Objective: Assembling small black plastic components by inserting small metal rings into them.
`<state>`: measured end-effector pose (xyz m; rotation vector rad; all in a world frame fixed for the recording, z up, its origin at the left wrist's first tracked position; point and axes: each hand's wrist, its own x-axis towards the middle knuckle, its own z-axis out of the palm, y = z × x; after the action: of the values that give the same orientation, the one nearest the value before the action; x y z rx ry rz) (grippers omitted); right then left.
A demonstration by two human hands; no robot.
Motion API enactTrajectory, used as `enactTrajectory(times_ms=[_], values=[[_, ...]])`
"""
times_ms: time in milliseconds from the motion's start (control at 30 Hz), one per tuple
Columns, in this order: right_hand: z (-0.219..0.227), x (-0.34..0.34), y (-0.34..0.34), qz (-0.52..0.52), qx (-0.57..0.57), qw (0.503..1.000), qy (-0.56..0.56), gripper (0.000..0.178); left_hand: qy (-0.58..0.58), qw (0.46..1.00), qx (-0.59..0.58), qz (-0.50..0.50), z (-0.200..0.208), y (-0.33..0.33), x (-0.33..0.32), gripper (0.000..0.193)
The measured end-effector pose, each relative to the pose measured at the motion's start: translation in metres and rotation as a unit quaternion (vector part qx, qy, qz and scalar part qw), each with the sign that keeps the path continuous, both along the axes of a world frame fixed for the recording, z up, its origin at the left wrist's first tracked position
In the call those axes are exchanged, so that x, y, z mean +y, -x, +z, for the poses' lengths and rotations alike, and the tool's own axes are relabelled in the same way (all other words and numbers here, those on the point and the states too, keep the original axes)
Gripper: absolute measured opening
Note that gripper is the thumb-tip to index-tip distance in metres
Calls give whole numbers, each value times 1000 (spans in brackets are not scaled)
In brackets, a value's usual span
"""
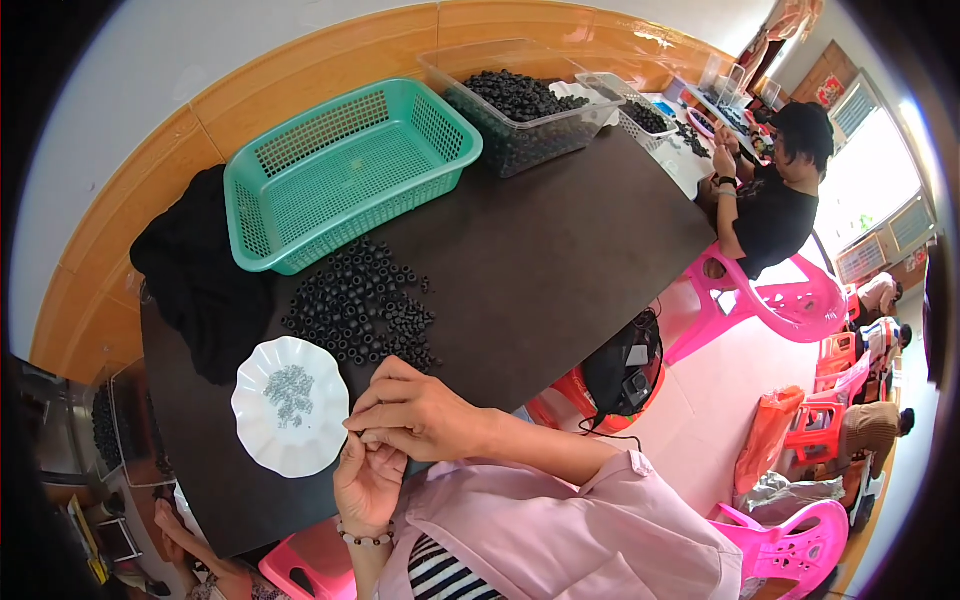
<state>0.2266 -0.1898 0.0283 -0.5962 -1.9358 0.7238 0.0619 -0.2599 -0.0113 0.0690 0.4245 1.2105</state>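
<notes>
My left hand [368, 488], with a beaded bracelet at its wrist, is closed, its fingertips pinched upward at the table's near edge. Above it my right hand [418, 412] is closed too, thumb and fingers meeting the left fingertips. A tiny dark piece seems to sit between them, mostly hidden. Beside the hands, a white scalloped plate [262, 440] holds a heap of small clear-grey pieces [290, 393]. Just beyond them lies a spread of small black ring-shaped parts [350, 300], with smaller black pieces [410, 318] along its right side.
A green mesh basket [350, 160] stands at the back, beside a clear bin [540, 140] of black parts. Black cloth [200, 280] lies at the left. A red stool [560, 400] bears a black bag [622, 370]. A co-worker [780, 190] sits at the far right.
</notes>
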Motion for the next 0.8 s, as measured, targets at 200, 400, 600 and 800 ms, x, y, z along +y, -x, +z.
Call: enactTrajectory(times_ms=[200, 400, 600, 800], values=[[4, -2, -1, -4, -20, 1000, 11, 39, -1, 1000, -7, 2, 0, -2, -9, 27], [4, -2, -8, 9, -46, 997, 56, 42, -8, 1000, -9, -23, 3, -6, -7, 25], [4, 1, -8, 27, -65, 996, 57, 30, -12, 1000, 1, -28, 6, -5, -5, 27], [4, 4, -3, 30, -66, 995, 75, 30, -2, 999, 26, -23, 2, -2, -4, 23]])
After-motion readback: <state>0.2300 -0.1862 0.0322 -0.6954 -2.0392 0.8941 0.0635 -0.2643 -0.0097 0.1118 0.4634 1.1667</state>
